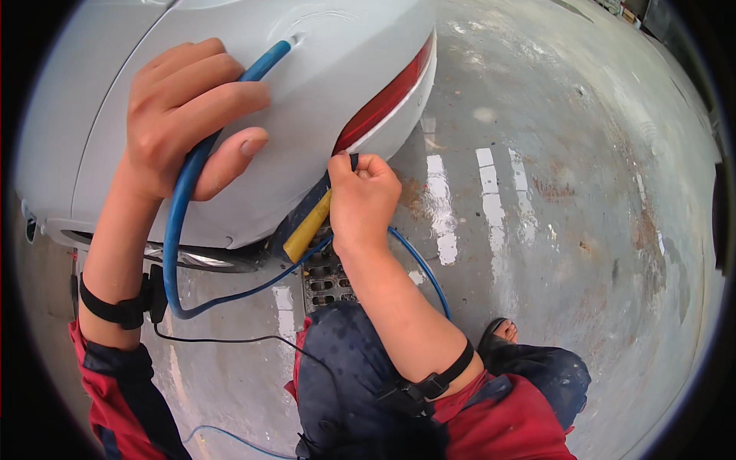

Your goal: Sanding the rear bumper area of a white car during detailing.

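A blue hose (175, 238) runs up through the left grip (188, 115), its open end pointing at the white car body (284, 146) on the far left, where ripples of water show; whether the end touches the panel, I cannot tell. The left fingers curl around the hose, with the thumb apart from the fingertips. To the right and nearer, the right grip (364, 203) is pinching the dark edge of a dark-and-yellow cloth (308, 230), which hangs beside the car's rear corner, just below the red tail light (386, 96). The hose loops down near the left forearm, then passes behind the right one. Beneath the cloth, a slotted drain grate (326, 285) is set into the grey floor (537, 284). The floor looks wet, with pale streaks of reflected light and brownish stains toward the right.
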Available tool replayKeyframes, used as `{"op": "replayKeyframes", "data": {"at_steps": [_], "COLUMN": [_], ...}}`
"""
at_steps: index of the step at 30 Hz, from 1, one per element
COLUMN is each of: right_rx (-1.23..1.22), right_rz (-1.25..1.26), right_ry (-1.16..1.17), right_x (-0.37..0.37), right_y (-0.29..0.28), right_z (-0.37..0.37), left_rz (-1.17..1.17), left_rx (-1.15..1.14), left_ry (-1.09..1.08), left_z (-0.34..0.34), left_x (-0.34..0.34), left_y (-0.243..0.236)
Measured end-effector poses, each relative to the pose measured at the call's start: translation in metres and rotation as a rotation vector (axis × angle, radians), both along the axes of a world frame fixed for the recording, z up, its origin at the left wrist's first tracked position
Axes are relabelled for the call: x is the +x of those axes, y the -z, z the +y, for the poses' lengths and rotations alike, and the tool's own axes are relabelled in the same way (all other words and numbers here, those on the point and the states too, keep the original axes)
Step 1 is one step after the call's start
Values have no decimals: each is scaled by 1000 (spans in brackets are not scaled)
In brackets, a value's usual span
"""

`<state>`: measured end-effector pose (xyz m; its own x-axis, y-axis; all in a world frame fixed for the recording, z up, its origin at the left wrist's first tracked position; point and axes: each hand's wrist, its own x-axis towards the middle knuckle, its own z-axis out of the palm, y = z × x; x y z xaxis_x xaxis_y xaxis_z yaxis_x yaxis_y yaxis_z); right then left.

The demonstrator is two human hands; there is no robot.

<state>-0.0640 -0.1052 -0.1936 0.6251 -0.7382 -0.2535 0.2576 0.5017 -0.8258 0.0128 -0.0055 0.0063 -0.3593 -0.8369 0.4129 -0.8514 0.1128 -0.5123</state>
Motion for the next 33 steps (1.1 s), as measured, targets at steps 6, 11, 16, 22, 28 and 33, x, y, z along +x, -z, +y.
{"op": "replayKeyframes", "data": {"at_steps": [6,11,16,22,28,33], "right_rx": [-340,-394,-547,-284,-329,8], "right_rz": [-75,113,182,31,56,16], "right_ry": [270,219,310,-86,99,-137], "right_x": [23,8,22,50,10,-2], "right_y": [12,-1,-8,4,13,1], "right_z": [-75,-43,-85,-169,-41,0], "left_rz": [-6,14,20,26,10,57], "left_rx": [22,12,16,-6,7,0], "left_ry": [-9,-32,-13,-24,-3,-32], "left_z": [-3,-5,-7,-7,-5,-3], "left_x": [-3,-6,-6,-5,-3,-1], "left_y": [-1,-1,-1,2,1,3]}}
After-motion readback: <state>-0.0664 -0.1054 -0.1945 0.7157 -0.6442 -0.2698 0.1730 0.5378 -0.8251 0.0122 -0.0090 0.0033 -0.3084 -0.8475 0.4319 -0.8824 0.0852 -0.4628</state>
